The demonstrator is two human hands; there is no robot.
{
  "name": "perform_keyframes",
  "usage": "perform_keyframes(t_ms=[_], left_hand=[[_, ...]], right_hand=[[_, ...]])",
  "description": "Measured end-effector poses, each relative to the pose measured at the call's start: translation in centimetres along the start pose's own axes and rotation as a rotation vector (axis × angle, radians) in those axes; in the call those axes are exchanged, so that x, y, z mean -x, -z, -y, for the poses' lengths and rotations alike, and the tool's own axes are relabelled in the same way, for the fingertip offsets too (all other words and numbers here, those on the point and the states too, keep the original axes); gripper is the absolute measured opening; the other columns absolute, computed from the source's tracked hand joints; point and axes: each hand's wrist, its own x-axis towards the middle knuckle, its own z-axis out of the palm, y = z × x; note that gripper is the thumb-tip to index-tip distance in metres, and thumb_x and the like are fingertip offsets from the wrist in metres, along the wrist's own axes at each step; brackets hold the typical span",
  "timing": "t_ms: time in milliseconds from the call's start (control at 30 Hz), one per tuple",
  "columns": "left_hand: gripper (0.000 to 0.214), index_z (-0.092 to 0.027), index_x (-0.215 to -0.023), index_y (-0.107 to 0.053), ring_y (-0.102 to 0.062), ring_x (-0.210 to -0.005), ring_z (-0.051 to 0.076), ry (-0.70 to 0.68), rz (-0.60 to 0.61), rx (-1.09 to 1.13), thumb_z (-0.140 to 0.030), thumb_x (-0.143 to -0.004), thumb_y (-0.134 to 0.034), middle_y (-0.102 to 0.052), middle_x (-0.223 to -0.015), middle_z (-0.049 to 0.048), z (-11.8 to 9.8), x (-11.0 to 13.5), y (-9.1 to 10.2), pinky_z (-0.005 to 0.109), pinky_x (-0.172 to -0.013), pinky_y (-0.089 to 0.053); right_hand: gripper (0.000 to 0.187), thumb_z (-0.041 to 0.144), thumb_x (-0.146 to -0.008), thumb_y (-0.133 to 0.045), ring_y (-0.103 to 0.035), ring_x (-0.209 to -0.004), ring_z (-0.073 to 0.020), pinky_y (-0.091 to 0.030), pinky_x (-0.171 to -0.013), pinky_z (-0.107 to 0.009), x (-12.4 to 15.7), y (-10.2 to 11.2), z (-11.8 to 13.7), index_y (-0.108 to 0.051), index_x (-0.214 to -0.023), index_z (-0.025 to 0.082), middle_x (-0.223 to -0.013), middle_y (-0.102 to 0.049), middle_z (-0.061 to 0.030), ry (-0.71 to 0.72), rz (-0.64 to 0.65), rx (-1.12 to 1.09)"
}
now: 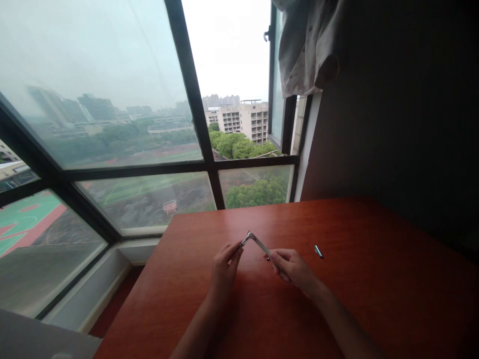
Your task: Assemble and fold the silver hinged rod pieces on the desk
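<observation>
Both hands hold a small metal folding tool [254, 240] above the reddish wooden table [374, 299]; it is bent into an inverted V with its hinge at the top. My left hand [223, 267] pinches the left arm of the tool between fingertips. My right hand [291, 265] is closed round the end of the right arm. I cannot make out what kind of tool it is. A small bluish-silver piece [318, 251] lies on the table just right of my right hand.
The table stands in a corner against a large dark-framed window [209, 164] overlooking sports fields and buildings. A dark wall [404, 124] rises on the right. A pale garment [307, 45] hangs at the top near an open window pane.
</observation>
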Motion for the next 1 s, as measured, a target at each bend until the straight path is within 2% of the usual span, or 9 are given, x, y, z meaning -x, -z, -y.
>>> perform_keyframes(t_ms=[167,400,567,733,900,1000], left_hand=[[0.025,-0.018,-0.101,-0.072,-0.06,-0.074,0.019,-0.024,0.071,0.001,-0.033,-0.087,-0.057,-0.067,-0.083,0.0079,-0.18,0.04,-0.27,0.026,-0.066,-0.047],[0.026,-0.017,-0.102,-0.07,-0.061,-0.075,0.019,0.012,0.012,-0.033,-0.033,-0.088,-0.055,-0.066,-0.085,0.0075,-0.05,0.12,-0.09,0.026,-0.064,-0.047],[0.025,-0.017,-0.1,-0.07,-0.06,-0.074,0.019,0.046,-0.019,-0.051,-0.033,-0.088,-0.055,-0.066,-0.084,0.0068,0.32,0.07,0.15,0.027,-0.065,-0.047],[0.026,-0.015,-0.101,-0.069,-0.059,-0.072,0.019,0.034,0.05,-0.041,-0.031,-0.089,-0.053,-0.065,-0.083,0.007,0.55,0.02,0.05,0.026,-0.063,-0.046],[0.027,-0.015,-0.104,-0.069,-0.06,-0.079,0.02,0.016,0.109,-0.022,-0.031,-0.09,-0.052,-0.066,-0.089,0.0093,0.68,0.15,-0.05,0.026,-0.065,-0.047],[0.027,-0.016,-0.104,-0.069,-0.06,-0.078,0.02,0.019,0.102,-0.034,-0.031,-0.09,-0.052,-0.066,-0.089,0.0091,0.64,0.19,-0.04,0.026,-0.065,-0.047]], right_hand=[[0.046,0.057,-0.083,-0.054,-0.035,-0.036,-0.0043,-0.021,-0.034,-0.018,-0.01,0.04,-0.03,-0.065,-0.088,0.013,-0.055,-0.05,0.0042,0.037,-0.037,0.024],[0.043,0.053,-0.086,-0.052,-0.041,-0.042,-0.0074,-0.027,-0.039,-0.02,-0.14,0.22,-0.45,-0.066,-0.08,0.013,-0.057,-0.053,0.0011,0.116,-0.128,0.203],[0.039,0.046,-0.087,-0.051,-0.047,-0.049,-0.0109,-0.032,-0.046,-0.022,-0.1,0.3,-0.14,-0.072,-0.082,0.014,-0.056,-0.055,0.0001,0.19,-0.192,0.407],[0.034,0.038,-0.089,-0.049,-0.056,-0.058,-0.0145,-0.037,-0.055,-0.023,0.03,0.25,0.27,-0.074,-0.084,0.015,-0.06,-0.059,-0.0007,0.284,-0.237,0.542],[0.034,0.036,-0.089,-0.047,-0.057,-0.058,-0.0153,-0.038,-0.056,-0.023,0.07,0.15,0.45,-0.073,-0.081,0.016,-0.06,-0.06,-0.0013,0.319,-0.258,0.594],[0.033,0.035,-0.089,-0.047,-0.057,-0.058,-0.0154,-0.038,-0.056,-0.023,0.04,0.08,0.51,-0.074,-0.082,0.016,-0.06,-0.062,-0.0013,0.33,-0.259,0.614]])
